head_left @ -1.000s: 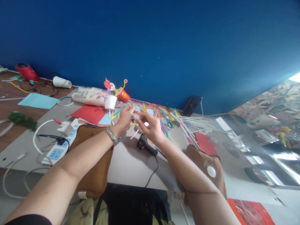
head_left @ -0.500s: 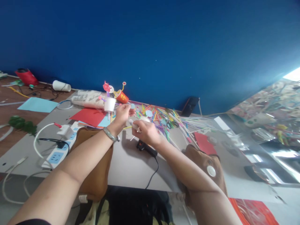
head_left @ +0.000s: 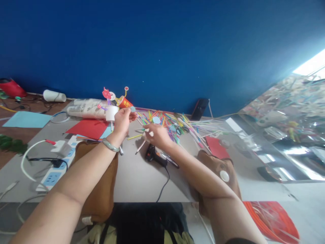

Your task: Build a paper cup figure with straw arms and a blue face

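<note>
A deep blue wall (head_left: pixel 162 44) fills the upper view above a grey table (head_left: pixel 137 176). Both bare forearms stretch forward over it. A tan bag (head_left: pixel 101 189) lies beneath the left arm; a heap of coloured straws (head_left: pixel 175 123) spreads beyond the hands. A black glue gun (head_left: pixel 155 155) lies just below the right hand (head_left: pixel 157 135), which is curled palm down around a small white piece, hard to make out. The left hand (head_left: pixel 122 120), raised, wearing a pale bangle, pinches a small blue paper disc (head_left: pixel 132 109) between fingertips, beside a white paper cup (head_left: pixel 111 113)
</note>
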Tool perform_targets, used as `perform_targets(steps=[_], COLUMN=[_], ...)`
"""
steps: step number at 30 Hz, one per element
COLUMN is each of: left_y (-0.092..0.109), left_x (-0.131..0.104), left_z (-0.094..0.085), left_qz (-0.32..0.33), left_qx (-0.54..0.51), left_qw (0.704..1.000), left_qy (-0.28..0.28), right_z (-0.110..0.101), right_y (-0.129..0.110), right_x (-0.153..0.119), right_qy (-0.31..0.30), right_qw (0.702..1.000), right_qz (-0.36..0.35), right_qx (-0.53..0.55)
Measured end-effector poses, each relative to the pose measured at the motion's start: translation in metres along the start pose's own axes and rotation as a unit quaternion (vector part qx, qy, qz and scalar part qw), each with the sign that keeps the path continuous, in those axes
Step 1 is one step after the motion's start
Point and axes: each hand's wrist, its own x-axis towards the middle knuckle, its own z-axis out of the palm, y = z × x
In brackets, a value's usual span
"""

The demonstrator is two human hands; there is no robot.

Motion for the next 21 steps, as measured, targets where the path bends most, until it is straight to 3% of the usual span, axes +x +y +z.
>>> perform_targets(steps=[3,5,8,11,13,18,21], left_y=[-0.001,-0.003,-0.007,-0.01,-0.009,-0.001,0.0], left_x=[-0.005,-0.008,-0.012,-0.014,-0.014,-0.001,0.005], left_z=[0.002,0.003,0.003,0.003,0.002,-0.002,-0.004], left_qz=[-0.008,-0.02,-0.033,-0.032,-0.026,0.016,0.031], left_qx=[0.001,0.005,0.007,0.009,0.013,-0.007,-0.022], left_qw=[1.0,0.999,0.994,0.989,0.991,1.0,0.999], left_qy=[-0.021,-0.048,-0.103,-0.147,-0.132,-0.008,0.016], right_z=[-0.031,-0.043,-0.044,-0.032,-0.022,-0.011,-0.011], right_y=[0.04,0.064,0.087,0.093,0.091,0.089,0.091], right_x=[-0.002,-0.003,-0.01,-0.016,-0.018,-0.016,-0.013], right_qy=[0.027,-0.017,-0.117,-0.163,-0.165,-0.161,-0.162], right_qw=[0.991,0.985,0.979,0.979,0.981,0.981,0.98], right_qz=[0.126,0.164,0.154,0.103,0.084,0.077,0.08], right_qx=[-0.039,-0.057,-0.065,-0.064,-0.064,-0.076,-0.079])
